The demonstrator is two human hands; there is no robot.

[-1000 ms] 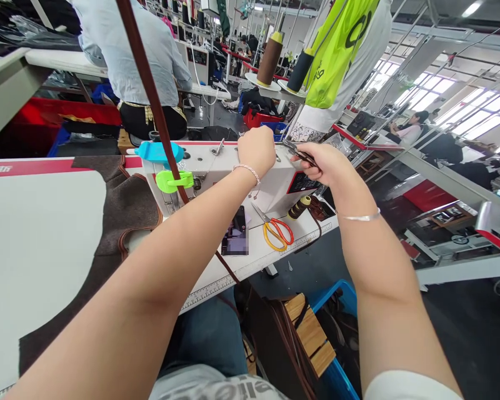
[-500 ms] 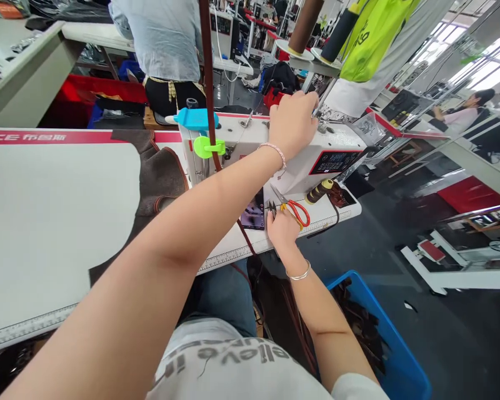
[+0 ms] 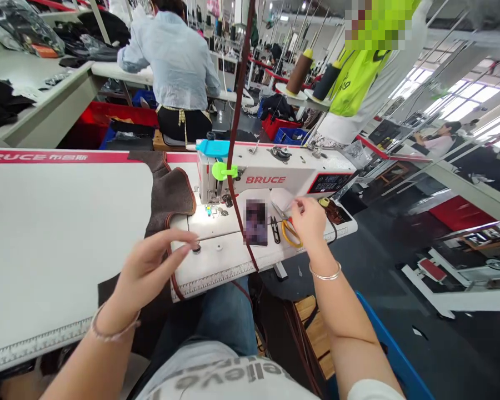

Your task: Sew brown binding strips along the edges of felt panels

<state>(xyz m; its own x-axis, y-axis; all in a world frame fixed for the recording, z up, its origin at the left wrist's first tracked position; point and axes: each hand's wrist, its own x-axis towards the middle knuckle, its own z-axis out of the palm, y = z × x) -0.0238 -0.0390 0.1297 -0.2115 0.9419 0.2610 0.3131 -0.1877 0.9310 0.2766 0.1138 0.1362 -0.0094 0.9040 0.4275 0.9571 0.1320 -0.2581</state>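
A left hand and a right hand are hovering at a sewing machine.
The left thumb and forefinger are nearly meeting beside a small dark round piece, any grip being unclear; beyond them, brown fabric is lying; a phone, black snips and scissors are lying in the middle; the right fingers are bending loosely above the scissors, their hold hidden.
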